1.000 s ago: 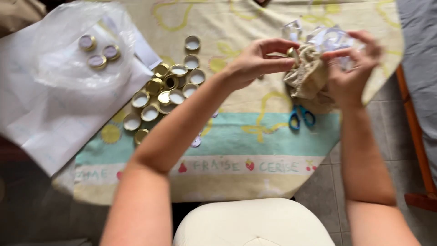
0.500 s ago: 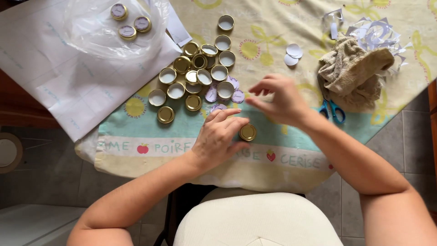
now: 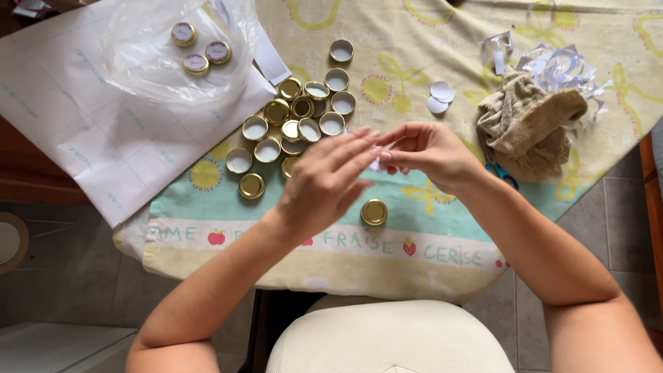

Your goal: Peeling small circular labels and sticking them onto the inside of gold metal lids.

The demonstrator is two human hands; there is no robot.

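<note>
**Three lids labelled, a large heap still bare**

Three gold lids with round labels [image 3: 197, 50] are seen set apart on a clear plastic bag [image 3: 173, 62], which lies on a sheet of white paper [image 3: 90, 131] at the far left of the bench [image 3: 414, 41]. These may be judged finished.

A single gold lid [image 3: 374, 212] lies top-up on the patterned cloth [image 3: 442, 228], just below both hands and touched by neither. Above it, a small pale round sticker [image 3: 375, 164] is pinched in the grip of the right hand [image 3: 428, 155], thumb and forefinger closed upon it. The left hand [image 3: 324, 183] is held with its fingers extended toward the same sticker; whether it has hold of the sticker cannot be told, since the fingertips overlap there.

A heap of unlabelled gold lids [image 3: 297, 117] is left in the middle of the bench, most lying with the white lining up; about sixteen can be counted, though some are hidden by the left hand. Two cut paper circles [image 3: 438, 97] wait beside a crumpled beige rag [image 3: 528, 124], with curled paper offcuts [image 3: 563, 69] behind it and one pair of blue-handled scissors [image 3: 503, 174] half hidden beneath.
</note>
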